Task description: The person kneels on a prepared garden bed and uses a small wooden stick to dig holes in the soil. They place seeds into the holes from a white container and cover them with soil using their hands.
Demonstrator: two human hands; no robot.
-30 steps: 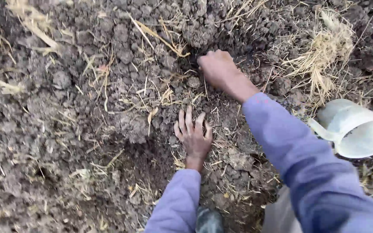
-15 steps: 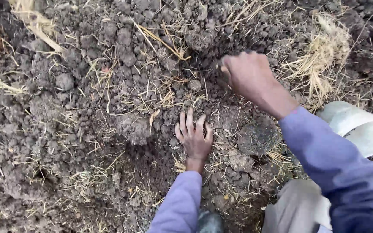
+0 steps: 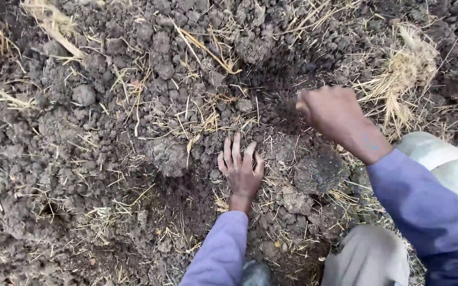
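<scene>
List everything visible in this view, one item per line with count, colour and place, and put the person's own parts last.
soil: one broken-up patch, dark grey-brown, fills most of the view.
large soil clods: two, dark grey-brown, one left of the left hand, one right of it.
dry straw: many loose stalks, pale yellow, scattered over the soil, with a thicker tuft at upper right.
pale container: one, whitish-grey, right edge, partly behind the right arm; its kind is unclear.
sleeves: two, purple-blue, lower centre and lower right.
trouser knee: one, grey-beige, bottom right.
left hand: fingers spread, flat on the soil at centre.
right hand: curled, blurred, raised above the soil right of centre.
</scene>
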